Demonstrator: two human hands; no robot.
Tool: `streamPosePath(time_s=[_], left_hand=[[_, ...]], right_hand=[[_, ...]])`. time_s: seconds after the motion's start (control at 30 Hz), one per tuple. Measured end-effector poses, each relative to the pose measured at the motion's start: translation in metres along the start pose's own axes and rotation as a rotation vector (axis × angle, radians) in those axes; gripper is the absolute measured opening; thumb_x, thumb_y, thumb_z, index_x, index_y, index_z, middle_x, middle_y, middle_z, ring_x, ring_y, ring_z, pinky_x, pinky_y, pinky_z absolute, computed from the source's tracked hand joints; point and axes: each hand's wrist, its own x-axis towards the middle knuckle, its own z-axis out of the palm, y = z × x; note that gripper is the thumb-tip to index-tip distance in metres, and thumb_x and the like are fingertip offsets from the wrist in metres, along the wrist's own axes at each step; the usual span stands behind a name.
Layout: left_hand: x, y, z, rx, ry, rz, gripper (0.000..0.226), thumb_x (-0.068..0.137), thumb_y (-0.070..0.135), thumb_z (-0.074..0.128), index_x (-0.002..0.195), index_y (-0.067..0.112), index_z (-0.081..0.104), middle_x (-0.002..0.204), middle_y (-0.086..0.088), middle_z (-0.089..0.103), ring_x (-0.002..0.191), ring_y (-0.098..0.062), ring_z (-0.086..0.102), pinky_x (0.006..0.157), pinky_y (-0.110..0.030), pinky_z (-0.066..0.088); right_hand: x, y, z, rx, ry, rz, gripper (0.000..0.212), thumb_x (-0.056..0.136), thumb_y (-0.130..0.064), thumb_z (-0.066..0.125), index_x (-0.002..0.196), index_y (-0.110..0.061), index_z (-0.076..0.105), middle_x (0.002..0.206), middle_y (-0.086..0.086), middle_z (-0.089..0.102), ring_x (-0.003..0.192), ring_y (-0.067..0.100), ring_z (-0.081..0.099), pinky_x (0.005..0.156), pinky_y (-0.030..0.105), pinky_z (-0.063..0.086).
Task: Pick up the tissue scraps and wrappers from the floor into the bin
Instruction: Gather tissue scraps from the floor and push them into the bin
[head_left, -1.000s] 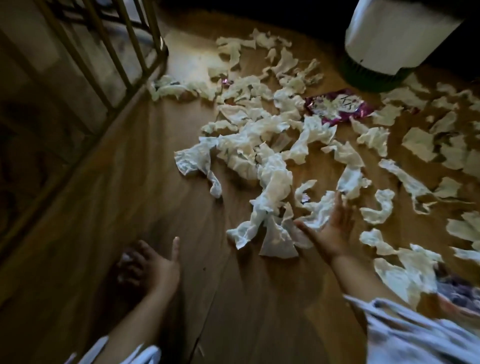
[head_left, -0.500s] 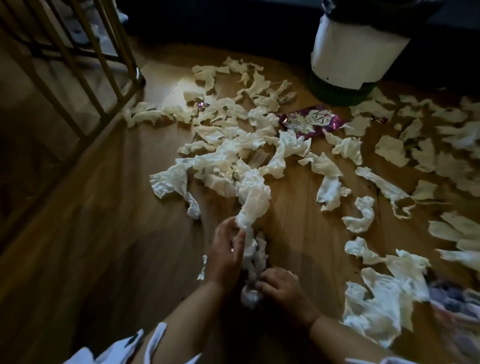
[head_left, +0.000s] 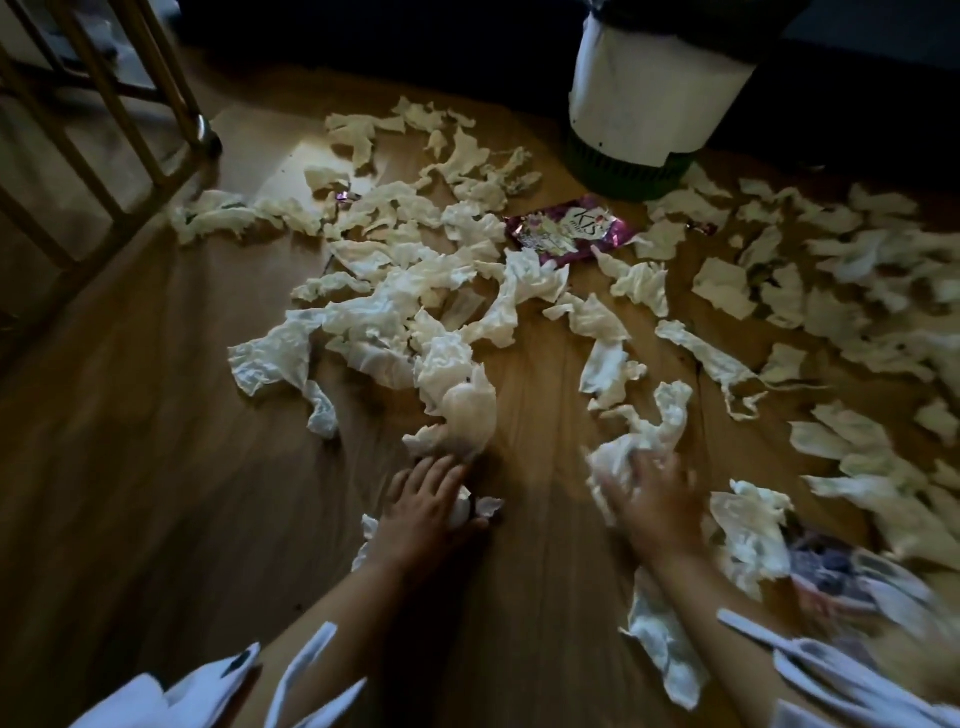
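- Half a second ago your two hands were together over one clump near the middle of the floor; now they have parted. Your left hand (head_left: 426, 506) sits low on the floor (head_left: 156, 467) with its fingers curled down over a small wad of tissue (head_left: 462, 512), white bits showing at its thumb side and beside its wrist.
- Your right hand (head_left: 652, 499) has swung out to your right and is pressed onto a crumpled scrap (head_left: 618, 457), fingers spread and partly closed into it. It is blurred, so you cannot tell how firm that grip is.
- The clump you were working has been split: a twisted piece (head_left: 467, 410) stands just beyond your left fingertips, touching or nearly touching them.
- What this means: you look to be gathering a handful on each side, not yet carrying anything away. Nothing in these hands is lifted clear of the floor.
- The tissue scraps (head_left: 395, 312) cover most of the boards ahead of you and to the right, so the job is, by my reading, barely begun.
- The purple wrapper (head_left: 566, 234) lies untouched among the scraps, just in front of the bin (head_left: 649, 93).
- The bin stands at the far edge of the mess, well apart from both hands; you will likely need to reach or shift forward over the litter.
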Motion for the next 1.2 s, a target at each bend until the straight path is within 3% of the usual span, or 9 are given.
streamPosePath(time_s=[0.17, 0.27, 0.4, 0.5, 0.6, 0.73, 0.87, 1.0, 1.2], left_hand=[[-0.008, -0.006, 0.008, -0.057, 0.168, 0.152, 0.062, 0.092, 0.062, 0.015, 0.117, 0.018, 0.052, 0.103, 0.0, 0.069, 0.093, -0.023, 0.067, 0.075, -0.034, 0.051], [-0.011, -0.003, 0.009, -0.115, 0.167, 0.141, 0.067, 0.082, 0.062, 0.037, 0.134, 0.02, 0.039, 0.099, 0.0, 0.069, 0.084, -0.017, 0.067, 0.074, -0.033, 0.052], [-0.012, 0.0, 0.008, 0.014, 0.217, 0.084, 0.078, 0.086, 0.073, 0.014, 0.112, 0.017, 0.06, 0.096, 0.0, 0.069, 0.083, -0.018, 0.066, 0.067, -0.031, 0.055], [-0.011, -0.008, 0.015, 0.127, 0.258, 0.065, 0.065, 0.087, 0.068, 0.02, 0.101, 0.022, 0.063, 0.122, -0.007, 0.056, 0.113, -0.023, 0.044, 0.096, -0.035, 0.045], [-0.01, -0.011, 0.015, 0.083, 0.239, 0.103, 0.062, 0.088, 0.065, 0.024, 0.105, 0.021, 0.064, 0.129, -0.005, 0.059, 0.128, -0.018, 0.033, 0.113, -0.028, 0.008], [-0.006, -0.01, 0.011, -0.121, 0.282, 0.181, 0.028, 0.087, 0.051, 0.039, 0.09, 0.026, 0.052, 0.09, 0.0, 0.069, 0.095, -0.015, 0.053, 0.085, -0.023, 0.034], [0.001, -0.017, -0.002, -0.644, 0.454, -0.186, 0.037, 0.085, 0.029, 0.057, 0.119, 0.014, 0.054, 0.107, -0.004, 0.057, 0.095, -0.02, 0.057, 0.076, -0.025, 0.045], [0.015, -0.04, -0.017, -0.254, 0.272, -0.179, 0.055, 0.084, 0.037, 0.054, 0.136, 0.023, 0.044, 0.113, -0.013, 0.054, 0.1, -0.029, 0.053, 0.082, -0.038, 0.044], [0.012, -0.047, -0.017, -0.026, 0.147, -0.085, 0.045, 0.086, 0.037, 0.059, 0.126, 0.018, 0.052, 0.141, -0.006, 0.04, 0.123, -0.029, 0.039, 0.095, -0.039, 0.037]], right_hand=[[-0.015, -0.025, 0.007, 0.234, -0.029, -0.442, 0.036, 0.09, -0.039, 0.046, 0.098, -0.009, 0.064, 0.084, 0.004, 0.069, 0.069, 0.018, 0.066, 0.058, 0.022, 0.048], [0.018, -0.025, -0.006, 0.445, 0.119, -0.183, 0.041, 0.092, -0.028, 0.049, 0.124, -0.003, 0.047, 0.093, 0.007, 0.06, 0.084, 0.027, 0.064, 0.064, 0.025, 0.044], [0.067, 0.004, -0.003, 0.203, 0.13, 0.095, 0.035, 0.09, -0.015, 0.052, 0.122, 0.0, 0.053, 0.135, 0.025, 0.037, 0.122, 0.04, 0.038, 0.1, 0.041, 0.036], [0.058, 0.005, 0.012, 0.203, 0.032, 0.035, 0.039, 0.088, -0.01, 0.052, 0.126, -0.003, 0.049, 0.151, 0.022, 0.021, 0.138, 0.039, 0.02, 0.113, 0.046, 0.023], [0.019, -0.016, 0.017, 0.365, -0.049, -0.179, 0.041, 0.087, -0.008, 0.052, 0.128, -0.005, 0.05, 0.143, 0.016, 0.04, 0.133, 0.032, 0.037, 0.107, 0.033, 0.029], [-0.02, -0.04, 0.017, 0.563, -0.155, -0.433, 0.039, 0.08, -0.027, 0.044, 0.111, -0.014, 0.065, 0.108, 0.008, 0.059, 0.1, 0.018, 0.058, 0.09, 0.019, 0.044], [-0.041, -0.077, 0.018, 0.681, -0.134, -0.445, 0.042, 0.078, -0.042, 0.038, 0.111, -0.026, 0.06, 0.105, -0.002, 0.054, 0.094, 0.008, 0.056, 0.084, 0.027, 0.046], [-0.038, -0.085, 0.033, 0.222, -0.215, -0.537, 0.061, 0.076, -0.064, 0.027, 0.124, -0.034, 0.048, 0.128, 0.0, 0.043, 0.12, 0.019, 0.035, 0.101, 0.041, 0.026], [0.016, -0.066, 0.025, 0.284, -0.17, -0.639, 0.026, 0.082, -0.018, 0.057, 0.106, -0.008, 0.055, 0.099, 0.014, 0.061, 0.085, 0.028, 0.059, 0.075, 0.035, 0.051]])
